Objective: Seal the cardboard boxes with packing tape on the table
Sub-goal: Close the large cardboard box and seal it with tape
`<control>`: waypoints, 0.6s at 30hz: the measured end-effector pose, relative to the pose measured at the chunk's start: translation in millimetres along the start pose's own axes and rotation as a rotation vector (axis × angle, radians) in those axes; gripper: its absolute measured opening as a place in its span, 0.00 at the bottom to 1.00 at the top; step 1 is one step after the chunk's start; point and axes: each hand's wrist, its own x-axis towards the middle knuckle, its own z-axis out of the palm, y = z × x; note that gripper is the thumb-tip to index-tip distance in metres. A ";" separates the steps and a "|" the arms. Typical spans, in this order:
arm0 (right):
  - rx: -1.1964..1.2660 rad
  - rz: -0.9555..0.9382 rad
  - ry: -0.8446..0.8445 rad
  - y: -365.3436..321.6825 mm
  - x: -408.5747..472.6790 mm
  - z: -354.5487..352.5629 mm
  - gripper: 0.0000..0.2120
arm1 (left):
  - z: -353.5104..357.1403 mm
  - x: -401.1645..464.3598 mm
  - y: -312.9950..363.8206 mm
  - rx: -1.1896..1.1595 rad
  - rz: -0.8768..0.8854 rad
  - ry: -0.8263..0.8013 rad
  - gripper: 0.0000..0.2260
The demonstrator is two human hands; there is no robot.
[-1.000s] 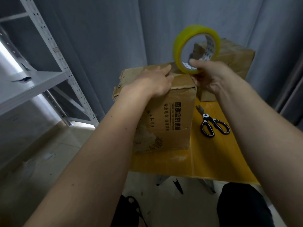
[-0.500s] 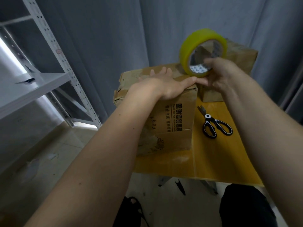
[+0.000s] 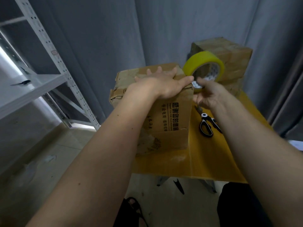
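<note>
A worn cardboard box (image 3: 172, 118) with black printed characters stands on the yellow table (image 3: 211, 158). My left hand (image 3: 161, 85) lies flat on the box's top, fingers spread, thumb reaching toward the right edge. My right hand (image 3: 208, 94) holds a yellow tape roll (image 3: 203, 66) just off the box's upper right corner, the roll upright and close to my left thumb. A second cardboard box (image 3: 229, 58) stands behind the roll at the table's back right.
Black-and-white scissors (image 3: 207, 125) lie on the table right of the near box, partly under my right forearm. A grey metal shelf rack (image 3: 49, 63) stands at the left. Grey curtains hang behind. The floor lies below the table's near edge.
My left hand has flattened and slid forward across the box top. My right hand has lowered the tape roll to the box's right edge.
</note>
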 end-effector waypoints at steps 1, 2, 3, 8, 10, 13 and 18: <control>0.013 0.008 -0.002 7.1 0.8 -0.1 0.17 | 0.6 -0.2 -0.7 0.005 -0.003 0.005 0.38; 0.025 0.005 0.008 12.4 1.1 0.2 0.18 | 0.4 -1.4 -2.0 0.001 -0.001 0.010 0.38; 0.037 -0.004 0.016 15.8 1.0 0.3 0.19 | -0.6 -3.1 -4.3 -0.014 0.002 0.023 0.38; 0.072 -0.012 0.003 27.9 -7.0 2.6 0.22 | -8.0 -14.1 -35.2 -0.125 -0.223 0.296 0.38; 0.074 0.000 -0.019 36.4 -10.1 6.4 0.18 | -6.5 -18.4 -51.3 -0.126 -0.371 0.315 0.37; 0.027 0.007 -0.028 45.5 -12.4 16.4 0.15 | -6.2 -21.5 -73.2 -0.205 -0.432 0.322 0.35; -0.071 -0.015 -0.007 48.5 -19.3 30.6 0.15 | -2.5 -29.5 -90.9 -0.216 -0.412 0.370 0.31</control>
